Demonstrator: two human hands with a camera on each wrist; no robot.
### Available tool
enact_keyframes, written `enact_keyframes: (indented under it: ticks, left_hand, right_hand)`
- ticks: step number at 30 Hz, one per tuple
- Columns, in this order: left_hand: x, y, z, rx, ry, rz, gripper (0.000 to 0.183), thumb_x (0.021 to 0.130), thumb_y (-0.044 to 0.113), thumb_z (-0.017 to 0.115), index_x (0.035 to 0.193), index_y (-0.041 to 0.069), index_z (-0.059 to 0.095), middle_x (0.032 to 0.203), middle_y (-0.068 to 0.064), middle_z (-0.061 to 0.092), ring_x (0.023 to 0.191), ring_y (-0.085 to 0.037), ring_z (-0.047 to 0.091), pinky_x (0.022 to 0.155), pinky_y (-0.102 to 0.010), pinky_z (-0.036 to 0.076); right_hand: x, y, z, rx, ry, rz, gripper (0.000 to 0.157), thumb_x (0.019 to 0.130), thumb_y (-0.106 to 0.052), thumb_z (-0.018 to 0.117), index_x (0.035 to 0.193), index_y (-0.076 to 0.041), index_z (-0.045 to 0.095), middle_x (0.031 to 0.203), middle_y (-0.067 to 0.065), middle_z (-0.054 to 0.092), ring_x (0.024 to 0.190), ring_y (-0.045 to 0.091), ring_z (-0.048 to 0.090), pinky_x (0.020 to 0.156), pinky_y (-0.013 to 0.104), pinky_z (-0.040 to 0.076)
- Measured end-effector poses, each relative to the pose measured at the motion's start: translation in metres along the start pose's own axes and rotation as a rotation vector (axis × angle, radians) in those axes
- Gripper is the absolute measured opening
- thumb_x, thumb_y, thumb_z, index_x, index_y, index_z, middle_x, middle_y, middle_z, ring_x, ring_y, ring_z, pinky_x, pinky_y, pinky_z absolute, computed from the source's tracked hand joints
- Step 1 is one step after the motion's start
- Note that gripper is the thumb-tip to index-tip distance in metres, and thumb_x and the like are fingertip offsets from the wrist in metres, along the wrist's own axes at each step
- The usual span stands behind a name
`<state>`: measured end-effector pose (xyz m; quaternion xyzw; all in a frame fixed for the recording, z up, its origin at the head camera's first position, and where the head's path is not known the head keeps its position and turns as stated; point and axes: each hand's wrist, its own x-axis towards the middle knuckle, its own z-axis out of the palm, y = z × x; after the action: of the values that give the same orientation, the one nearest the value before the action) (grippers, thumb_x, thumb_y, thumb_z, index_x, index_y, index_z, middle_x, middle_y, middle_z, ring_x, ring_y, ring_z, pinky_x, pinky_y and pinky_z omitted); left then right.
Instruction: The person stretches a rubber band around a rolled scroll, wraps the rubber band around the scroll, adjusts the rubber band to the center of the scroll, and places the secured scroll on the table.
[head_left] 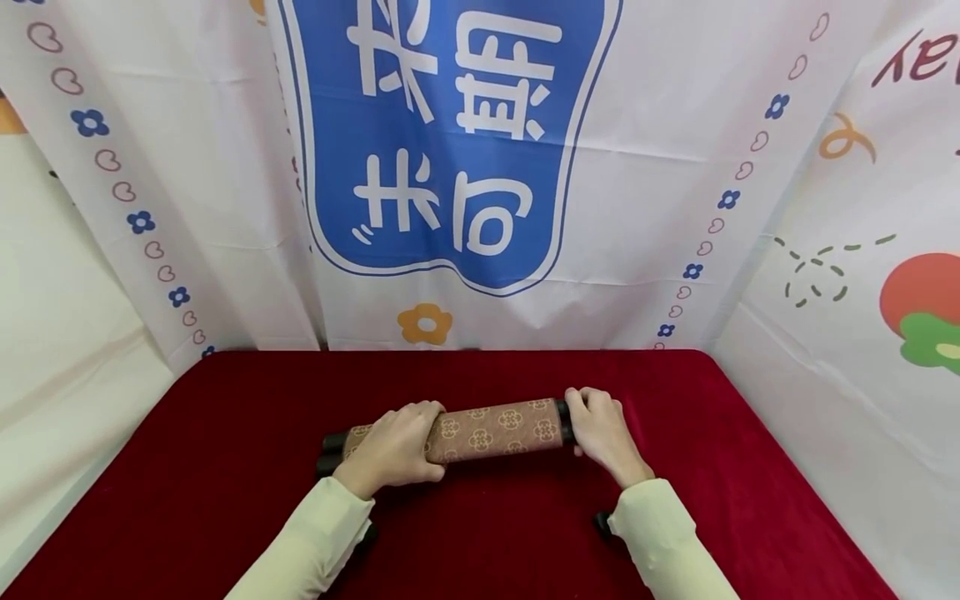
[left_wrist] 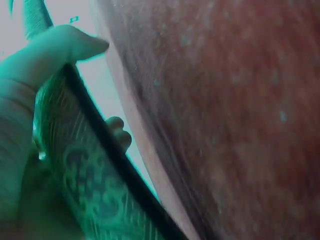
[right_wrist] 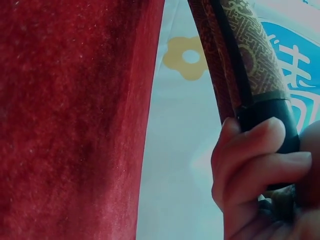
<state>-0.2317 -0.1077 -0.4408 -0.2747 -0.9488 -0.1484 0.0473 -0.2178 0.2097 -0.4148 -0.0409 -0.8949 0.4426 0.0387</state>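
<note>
A brown scroll (head_left: pixel 502 429) with a gold flower pattern lies crosswise in front of me, rolled onto two side-by-side rods with black ends. My left hand (head_left: pixel 399 443) grips its left part from above, covering a section of the pattern. At the other end, my right hand (head_left: pixel 602 427) holds the black rod ends. In the left wrist view the left thumb (left_wrist: pixel 75 45) lies across the patterned roll (left_wrist: pixel 95 185), and fingertips show beyond its dark edge. Curled right fingers (right_wrist: pixel 260 170) wrap a black end (right_wrist: pixel 270 122) in the right wrist view.
A dark red cloth (head_left: pixel 480 542) covers the table beneath the scroll. White printed curtains (head_left: pixel 637 208) stand behind and at both sides, with a blue panel (head_left: pixel 435 242) of white characters at the back. Dark wrist straps (head_left: pixel 602 523) show under the sleeves.
</note>
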Motion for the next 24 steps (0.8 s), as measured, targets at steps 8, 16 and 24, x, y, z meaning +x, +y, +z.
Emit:
enact_keyframes:
  ticks: [8,16,24]
  left_hand:
    - [-0.005,-0.008,-0.005,-0.114,-0.005,0.063,0.066,0.079,0.034,0.090,0.134,0.009,0.063,0.121,-0.001,0.067,0.101,-0.015,0.065,0.086,-0.040,0.056]
    - [0.001,-0.006,-0.002,-0.068,0.010,0.063,0.072,0.079,0.041,0.092,0.134,0.003,0.065,0.119,-0.004,0.069,0.103,-0.019,0.067,0.086,-0.043,0.057]
    - [0.022,-0.005,-0.004,-0.026,-0.003,0.022,0.075,0.079,0.044,0.092,0.137,0.003,0.066,0.123,-0.008,0.069,0.108,-0.025,0.067,0.088,-0.049,0.057]
  right_hand:
    - [0.002,0.007,0.000,-0.004,-0.038,-0.001,0.046,0.112,-0.041,0.043,0.101,-0.005,0.071,0.075,0.012,0.067,0.050,0.024,0.067,0.057,0.033,0.051]
    - [0.001,0.009,-0.002,-0.022,-0.070,0.011,0.052,0.111,-0.044,0.045,0.135,-0.002,0.065,0.119,0.020,0.073,0.077,0.024,0.075,0.072,0.039,0.062]
    - [-0.008,-0.005,-0.022,-0.226,-0.084,-0.047,0.064,0.111,-0.045,0.045,0.158,-0.002,0.042,0.147,0.023,0.060,0.135,0.041,0.059,0.111,0.059,0.048]
